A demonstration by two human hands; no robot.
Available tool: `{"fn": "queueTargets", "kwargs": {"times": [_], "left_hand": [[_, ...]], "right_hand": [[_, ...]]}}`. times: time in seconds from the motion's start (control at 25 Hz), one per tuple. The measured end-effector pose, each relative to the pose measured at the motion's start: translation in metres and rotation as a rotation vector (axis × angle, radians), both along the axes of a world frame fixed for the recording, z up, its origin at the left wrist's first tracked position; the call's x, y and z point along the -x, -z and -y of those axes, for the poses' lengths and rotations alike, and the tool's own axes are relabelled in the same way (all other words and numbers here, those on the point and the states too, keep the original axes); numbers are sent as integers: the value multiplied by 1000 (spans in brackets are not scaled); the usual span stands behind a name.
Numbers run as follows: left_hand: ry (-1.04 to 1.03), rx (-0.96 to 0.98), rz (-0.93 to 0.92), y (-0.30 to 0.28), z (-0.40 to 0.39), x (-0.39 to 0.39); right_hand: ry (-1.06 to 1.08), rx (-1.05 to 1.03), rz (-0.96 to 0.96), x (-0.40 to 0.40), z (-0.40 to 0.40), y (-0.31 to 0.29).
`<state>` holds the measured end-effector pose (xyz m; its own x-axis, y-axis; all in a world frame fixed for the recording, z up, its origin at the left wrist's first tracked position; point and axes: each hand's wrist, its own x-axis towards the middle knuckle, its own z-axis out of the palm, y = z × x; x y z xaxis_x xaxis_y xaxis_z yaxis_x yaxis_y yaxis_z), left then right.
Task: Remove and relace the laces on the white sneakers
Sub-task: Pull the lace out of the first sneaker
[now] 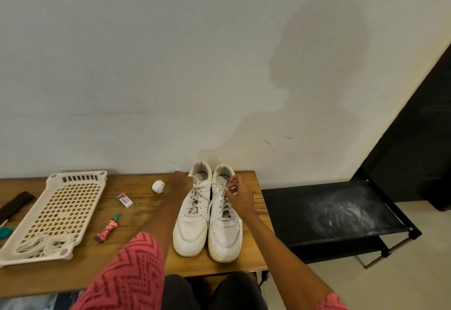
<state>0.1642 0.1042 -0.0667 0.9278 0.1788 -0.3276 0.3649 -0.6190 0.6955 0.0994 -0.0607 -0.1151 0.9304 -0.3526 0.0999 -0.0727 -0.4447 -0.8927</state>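
Note:
Two white sneakers stand side by side on the wooden table (136,256), toes toward me: the left sneaker (192,217) and the right sneaker (225,222), both laced. My left hand (181,182) is at the left sneaker's collar and holds a lace end (174,168) that sticks up to the left. My right hand (238,193) pinches a lace (225,185) near the top eyelets of the right sneaker. A taut lace runs across between the two hands.
A white perforated plastic tray (58,212) lies at the left with spare white laces (46,242) on it. A white roll (158,186), a small box (125,200) and a red tube (107,228) lie between tray and shoes. A black rack (334,214) stands to the right.

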Motion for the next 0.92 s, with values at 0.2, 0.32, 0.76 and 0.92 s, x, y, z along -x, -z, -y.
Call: {"fn": "queueTargets", "kwargs": {"times": [0.2,0.32,0.76,0.92], "left_hand": [[71,-450,130,0,1,15],[313,-347,325,-2,25,17],[625,-251,419,18,46,23],[596,-369,526,18,53,27]], "right_hand": [[112,-401,-46,3,3,-15],[143,-785,-74,11,26,-27],[2,-113,-146,16,56,-7],[-259,429,-66,-1,26,-4]]}}
